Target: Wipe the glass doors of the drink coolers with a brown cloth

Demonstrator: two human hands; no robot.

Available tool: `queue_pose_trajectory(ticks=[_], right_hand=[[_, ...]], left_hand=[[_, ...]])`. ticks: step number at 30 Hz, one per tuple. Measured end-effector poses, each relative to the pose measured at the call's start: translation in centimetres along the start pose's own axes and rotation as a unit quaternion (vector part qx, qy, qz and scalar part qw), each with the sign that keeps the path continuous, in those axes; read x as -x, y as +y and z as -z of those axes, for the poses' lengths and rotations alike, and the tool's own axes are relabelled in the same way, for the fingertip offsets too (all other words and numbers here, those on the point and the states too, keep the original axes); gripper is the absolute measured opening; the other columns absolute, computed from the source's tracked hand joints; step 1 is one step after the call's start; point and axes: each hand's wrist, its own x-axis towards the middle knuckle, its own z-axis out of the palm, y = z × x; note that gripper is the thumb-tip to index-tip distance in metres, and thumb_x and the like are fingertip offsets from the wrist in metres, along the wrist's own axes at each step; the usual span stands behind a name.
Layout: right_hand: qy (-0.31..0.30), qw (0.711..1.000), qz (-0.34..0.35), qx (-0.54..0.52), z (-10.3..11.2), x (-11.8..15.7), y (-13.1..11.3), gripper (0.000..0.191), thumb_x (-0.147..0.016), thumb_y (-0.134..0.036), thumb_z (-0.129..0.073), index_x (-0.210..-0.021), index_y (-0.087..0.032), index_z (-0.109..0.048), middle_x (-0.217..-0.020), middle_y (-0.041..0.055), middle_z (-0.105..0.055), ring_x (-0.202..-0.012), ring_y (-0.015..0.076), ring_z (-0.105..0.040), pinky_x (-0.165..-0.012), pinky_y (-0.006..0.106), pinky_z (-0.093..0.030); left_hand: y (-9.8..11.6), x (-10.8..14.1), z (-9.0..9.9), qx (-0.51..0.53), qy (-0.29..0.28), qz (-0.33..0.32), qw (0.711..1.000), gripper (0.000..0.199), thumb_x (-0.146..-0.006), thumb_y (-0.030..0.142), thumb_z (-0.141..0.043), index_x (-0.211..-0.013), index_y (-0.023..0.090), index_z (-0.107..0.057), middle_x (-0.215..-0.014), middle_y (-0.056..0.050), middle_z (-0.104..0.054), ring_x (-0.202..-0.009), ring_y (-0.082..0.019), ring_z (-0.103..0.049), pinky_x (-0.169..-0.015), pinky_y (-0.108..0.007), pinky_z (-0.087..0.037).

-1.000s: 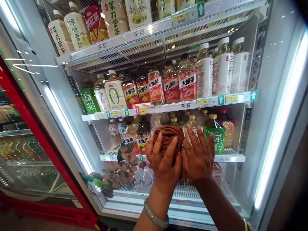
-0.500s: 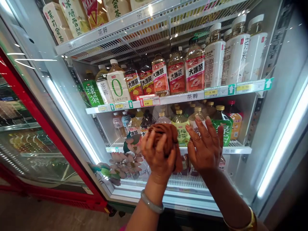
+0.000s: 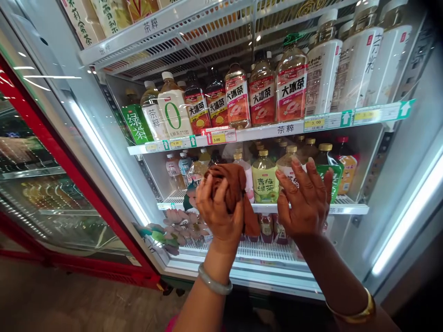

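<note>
A crumpled brown cloth (image 3: 238, 184) is bunched under my left hand (image 3: 219, 210), whose fingers curl over it. It appears pressed to the glass door of a drinks cooler, and one end hangs down toward the right. My right hand (image 3: 306, 198), a little to the right, has its fingers spread and looks laid flat on the same glass, holding nothing. Behind the glass, a green plum tea bottle (image 3: 265, 182) shows between my hands. My right fingers partly hide a gold-capped bottle (image 3: 289, 159) and a green-labelled bottle (image 3: 334, 168).
Bottles of iced tea (image 3: 291, 94) line the upper shelf (image 3: 259, 136), which carries price tags. Flower decals (image 3: 183, 226) sit on the lower left of the glass. To the left stands another cooler with a red frame (image 3: 114, 235). Light strips (image 3: 110, 166) run up the cooler's sides.
The view has shifted slightly. My left hand and the cloth have moved a little left and up against the glass. My right hand stays spread at nearly the same bottles.
</note>
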Motion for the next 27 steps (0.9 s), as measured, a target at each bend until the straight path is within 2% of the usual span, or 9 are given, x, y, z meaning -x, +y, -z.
queue_pose_trajectory(ticks=[4, 7, 10, 13, 14, 18, 20, 23, 27], right_hand=[[-0.002, 1.0, 0.0, -0.001, -0.2, 0.1, 0.1, 0.051, -0.093, -0.017, -0.062, -0.143, -0.027, -0.062, -0.16, 0.0059, -0.053, -0.156, 0.0249, -0.039, -0.133, 0.054, -0.022], [0.002, 1.0, 0.007, 0.002, -0.2, 0.1, 0.1, 0.052, -0.092, -0.017, -0.062, -0.143, -0.027, -0.062, -0.159, 0.0062, -0.053, -0.156, 0.0249, -0.039, -0.133, 0.054, -0.022], [0.002, 1.0, 0.01, -0.002, -0.1, 0.1, 0.2, 0.051, -0.092, -0.018, -0.061, -0.143, -0.026, -0.062, -0.159, 0.0066, -0.053, -0.156, 0.0257, -0.04, -0.133, 0.054, -0.022], [0.001, 1.0, 0.015, 0.002, -0.1, 0.2, 0.3, 0.053, -0.092, -0.018, -0.061, -0.144, -0.026, -0.062, -0.159, 0.0064, -0.053, -0.155, 0.0268, -0.041, -0.133, 0.055, -0.023], [-0.001, 1.0, 0.016, 0.004, -0.1, 0.2, 0.3, 0.053, -0.092, -0.018, -0.062, -0.145, -0.027, -0.061, -0.159, 0.0063, -0.053, -0.155, 0.0272, -0.041, -0.133, 0.056, -0.023], [0.022, 1.0, 0.012, 0.005, -0.4, 0.2, 0.3, 0.047, -0.095, -0.022, -0.062, -0.142, -0.028, -0.064, -0.156, 0.0059, -0.057, -0.153, 0.0267, -0.045, -0.133, 0.053, -0.025], [0.032, 0.999, 0.013, 0.0, -0.4, 0.2, 0.3, 0.044, -0.096, -0.024, -0.06, -0.14, -0.027, -0.066, -0.153, 0.0051, -0.06, -0.153, 0.0257, -0.045, -0.133, 0.051, -0.024], [0.019, 1.0, 0.014, -0.003, -0.3, 0.2, 0.2, 0.048, -0.093, -0.02, -0.06, -0.14, -0.027, -0.065, -0.152, 0.0045, -0.061, -0.154, 0.0255, -0.043, -0.133, 0.052, -0.023], [0.007, 1.0, 0.014, -0.005, -0.1, 0.3, 0.1, 0.054, -0.09, -0.017, -0.062, -0.142, -0.027, -0.063, -0.153, 0.0047, -0.06, -0.155, 0.0261, -0.042, -0.133, 0.054, -0.023]], left_hand=[[2.0, 2.2, -0.5, 0.038, -0.063, -0.063, 0.995, 0.044, -0.092, 0.027, -0.071, -0.135, 0.025, -0.065, -0.149, -0.015, -0.057, -0.151, -0.034, -0.042, -0.125, -0.056, -0.035], [1.5, 1.1, -0.2, 0.053, -0.09, -0.105, 0.989, 0.041, -0.092, 0.027, -0.072, -0.133, 0.029, -0.067, -0.145, -0.012, -0.061, -0.149, -0.032, -0.045, -0.127, -0.053, -0.034], [0.4, -0.6, 0.2, 0.043, -0.047, -0.026, 0.998, 0.047, -0.09, 0.026, -0.073, -0.137, 0.026, -0.064, -0.151, -0.013, -0.056, -0.148, -0.031, -0.047, -0.126, -0.054, -0.035], [0.9, -0.1, -0.1, 0.024, -0.007, 0.052, 0.998, 0.052, -0.089, 0.026, -0.071, -0.14, 0.023, -0.06, -0.154, -0.016, -0.052, -0.148, -0.032, -0.046, -0.125, -0.056, -0.036], [1.5, 0.7, -0.4, 0.024, -0.011, 0.045, 0.999, 0.05, -0.09, 0.026, -0.069, -0.139, 0.022, -0.06, -0.154, -0.016, -0.052, -0.149, -0.033, -0.045, -0.125, -0.056, -0.035], [3.9, 4.4, -1.7, 0.057, -0.051, -0.062, 0.995, 0.042, -0.089, 0.027, -0.069, -0.131, 0.027, -0.067, -0.145, -0.012, -0.06, -0.15, -0.033, -0.043, -0.127, -0.056, -0.032], [4.0, 4.8, -1.9, 0.058, -0.059, -0.086, 0.993, 0.042, -0.088, 0.028, -0.073, -0.13, 0.03, -0.068, -0.142, -0.01, -0.064, -0.148, -0.032, -0.045, -0.128, -0.055, -0.032], [2.6, 3.0, -1.2, 0.052, -0.069, -0.1, 0.991, 0.043, -0.091, 0.032, -0.072, -0.134, 0.03, -0.067, -0.147, -0.011, -0.061, -0.15, -0.031, -0.045, -0.128, -0.054, -0.032], [1.1, 0.6, -0.4, 0.034, -0.049, -0.037, 0.998, 0.05, -0.093, 0.028, -0.07, -0.142, 0.023, -0.06, -0.155, -0.016, -0.052, -0.153, -0.034, -0.041, -0.127, -0.057, -0.032]])
